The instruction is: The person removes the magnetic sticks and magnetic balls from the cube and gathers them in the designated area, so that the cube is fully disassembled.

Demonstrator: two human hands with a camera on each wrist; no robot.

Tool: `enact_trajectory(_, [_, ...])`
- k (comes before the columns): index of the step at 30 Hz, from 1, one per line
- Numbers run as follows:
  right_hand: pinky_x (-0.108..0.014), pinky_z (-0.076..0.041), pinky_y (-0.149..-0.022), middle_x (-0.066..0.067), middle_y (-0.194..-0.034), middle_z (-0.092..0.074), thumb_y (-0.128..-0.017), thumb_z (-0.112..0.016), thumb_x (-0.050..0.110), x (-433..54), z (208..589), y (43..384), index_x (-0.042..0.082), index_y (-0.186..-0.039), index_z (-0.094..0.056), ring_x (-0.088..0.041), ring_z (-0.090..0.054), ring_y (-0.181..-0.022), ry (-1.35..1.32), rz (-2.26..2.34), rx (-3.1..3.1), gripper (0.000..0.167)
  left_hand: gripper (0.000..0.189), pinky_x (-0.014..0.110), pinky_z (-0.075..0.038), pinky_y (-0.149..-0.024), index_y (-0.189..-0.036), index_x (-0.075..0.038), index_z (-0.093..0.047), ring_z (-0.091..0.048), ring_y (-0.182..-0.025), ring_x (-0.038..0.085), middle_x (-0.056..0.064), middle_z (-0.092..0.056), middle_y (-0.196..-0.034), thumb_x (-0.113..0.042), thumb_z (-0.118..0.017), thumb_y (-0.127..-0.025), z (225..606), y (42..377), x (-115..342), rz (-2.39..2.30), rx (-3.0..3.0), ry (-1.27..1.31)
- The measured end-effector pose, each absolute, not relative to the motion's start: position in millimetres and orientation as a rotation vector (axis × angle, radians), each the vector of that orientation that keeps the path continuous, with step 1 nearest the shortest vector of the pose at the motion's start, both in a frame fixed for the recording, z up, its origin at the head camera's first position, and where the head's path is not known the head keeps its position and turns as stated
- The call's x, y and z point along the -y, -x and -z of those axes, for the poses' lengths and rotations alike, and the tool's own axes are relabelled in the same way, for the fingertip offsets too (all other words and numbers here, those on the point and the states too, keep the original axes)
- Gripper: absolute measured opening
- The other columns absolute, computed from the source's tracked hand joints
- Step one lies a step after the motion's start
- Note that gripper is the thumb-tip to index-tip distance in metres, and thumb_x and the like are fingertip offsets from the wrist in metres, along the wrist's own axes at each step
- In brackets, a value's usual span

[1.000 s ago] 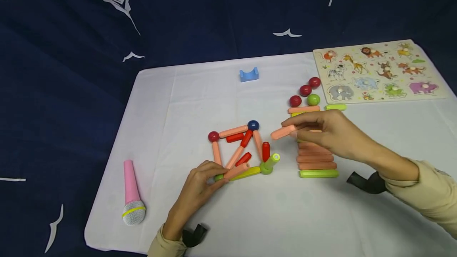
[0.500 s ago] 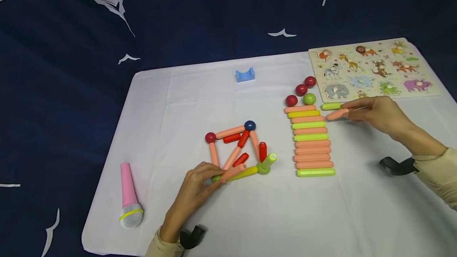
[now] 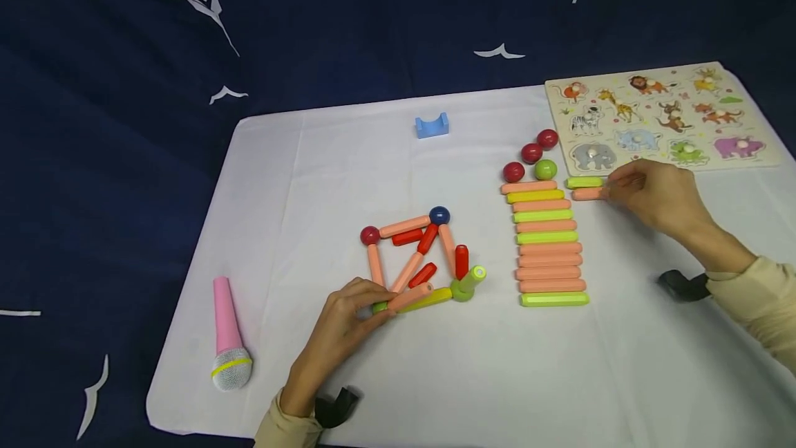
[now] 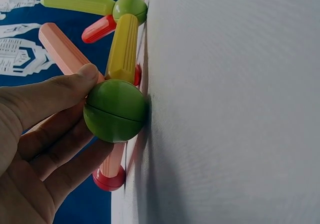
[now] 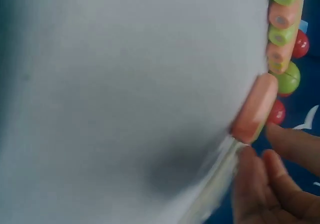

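One peach plastic-looking rod [image 3: 412, 296], pinched in the left hand [image 3: 347, 315] well left of the flat cream animal-puzzle board [image 3: 659, 110], seems light, stiff, best held mid-barrel, like the second peach rod [image 3: 586, 194] near that board, the right hand's [image 3: 660, 200] grip unclear.

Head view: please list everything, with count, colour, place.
Animal puzzle board: one, cream, far right
Sticks: five pink, four red, one yellow, one green, centre
Sticks: eight pink, four green, one yellow, right
Balls: two green, one red, one blue, centre
Balls: three red, one green, right
Toy microphone: one, pink-silver, left
Cradle block: one, blue, back
Tablecloth: one, white, beneath
Backdrop: one, navy-white, behind
Sleeves: two, beige, arms
Wrist pieces: two, black, wrists
Left hand: one, centre
Right hand: one, right
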State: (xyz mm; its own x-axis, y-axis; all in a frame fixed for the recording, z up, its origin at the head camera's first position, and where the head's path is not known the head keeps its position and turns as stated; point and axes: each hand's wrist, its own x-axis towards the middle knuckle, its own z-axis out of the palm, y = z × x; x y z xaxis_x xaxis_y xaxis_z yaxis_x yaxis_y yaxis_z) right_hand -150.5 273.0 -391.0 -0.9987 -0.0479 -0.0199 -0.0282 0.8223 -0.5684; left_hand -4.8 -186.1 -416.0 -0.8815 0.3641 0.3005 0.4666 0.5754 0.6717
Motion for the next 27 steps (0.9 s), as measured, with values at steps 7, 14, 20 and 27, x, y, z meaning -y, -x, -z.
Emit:
enact_trajectory(7, [-0.011, -0.052, -0.069, -0.014, -0.105, -0.072, -0.094, -0.067, 0.011, -216, 369, 116, 0.004, -0.117, -0.068, -0.003, -0.068, -0.083, 0.374, 1.305, -2.745, 0.024, 0.029, 0.022, -0.055, -0.074, -0.098, -0.006, -0.079, -0.063, -0.088, 0.009, -0.002, -0.072, -0.092, -0.002, -0.087, -0.07, 414, 6, 188, 1.187, 2.68, 0.695])
enact_trajectory(14, [-0.025, -0.057, -0.082, -0.005, -0.121, -0.067, -0.087, -0.076, 0.009, -149, 375, 69, 0.008, -0.125, -0.066, -0.011, -0.069, -0.097, 0.656, 1.441, -2.26, 0.039, 0.028, 0.023, -0.055, -0.075, -0.098, -0.005, -0.078, -0.063, -0.088, 0.011, -0.002, -0.072, -0.093, -0.002, -0.087, -0.071, 417, 6, 188, 1.21, 2.656, 0.729])
enact_trajectory(20, [-0.025, -0.056, -0.083, -0.002, -0.111, -0.069, -0.086, -0.077, 0.009, -129, 388, 59, 0.007, -0.118, -0.069, -0.01, -0.068, -0.095, 0.659, 1.465, -2.195, 0.033, 0.028, 0.022, -0.055, -0.075, -0.097, -0.005, -0.078, -0.064, -0.088, 0.011, -0.001, -0.072, -0.092, -0.002, -0.087, -0.071, 418, 5, 187, 1.202, 2.652, 0.736])
enact_trajectory(27, [-0.025, -0.057, -0.082, 0.002, -0.105, -0.071, -0.089, -0.074, 0.014, -126, 394, 61, 0.008, -0.117, -0.068, -0.013, -0.069, -0.095, 0.688, 1.45, -2.165, 0.029, 0.026, 0.022, -0.055, -0.073, -0.097, -0.005, -0.078, -0.064, -0.088, 0.01, -0.001, -0.072, -0.092, -0.003, -0.087, -0.072, 419, 5, 187, 1.206, 2.658, 0.73])
